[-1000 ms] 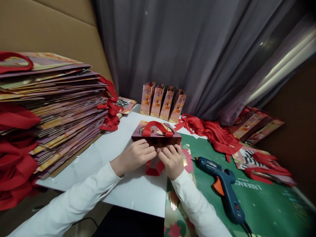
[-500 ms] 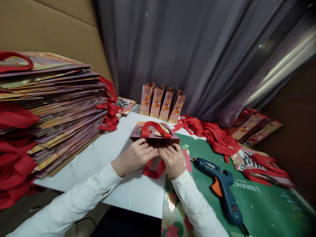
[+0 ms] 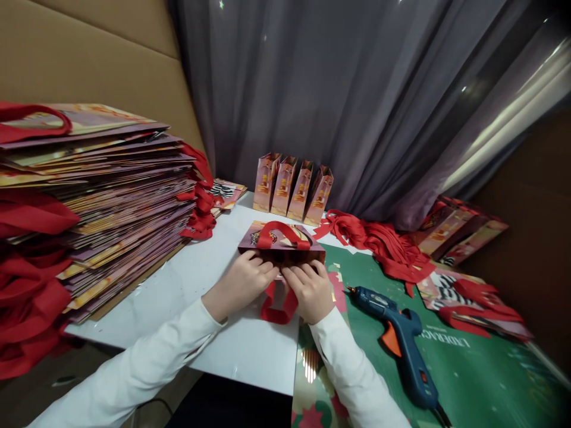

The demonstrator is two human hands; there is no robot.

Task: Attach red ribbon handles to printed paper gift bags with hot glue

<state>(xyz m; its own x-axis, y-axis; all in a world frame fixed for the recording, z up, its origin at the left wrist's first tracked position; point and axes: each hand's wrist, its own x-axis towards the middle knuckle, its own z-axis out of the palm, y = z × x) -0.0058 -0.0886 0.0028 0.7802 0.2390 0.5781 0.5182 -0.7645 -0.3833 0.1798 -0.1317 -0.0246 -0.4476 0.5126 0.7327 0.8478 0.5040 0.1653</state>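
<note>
A small maroon paper gift bag (image 3: 279, 238) with a red ribbon handle lies on the white table in front of me. My left hand (image 3: 243, 283) and my right hand (image 3: 310, 290) are both closed on its near top edge, fingers pressed down side by side. A second red ribbon handle (image 3: 277, 307) hangs out from under my fingers toward me. Both my sleeves are white.
A tall pile of flat bags (image 3: 93, 196) with red handles fills the left. Several finished bags (image 3: 294, 189) stand upright at the back by the grey curtain. A blue glue gun (image 3: 404, 348) lies on the green mat (image 3: 473, 368) at right, beyond loose red ribbons (image 3: 383, 241).
My hands stay pressed on the bag's edge. The view has shifted slightly and the near ribbon loop hangs a little lower.
</note>
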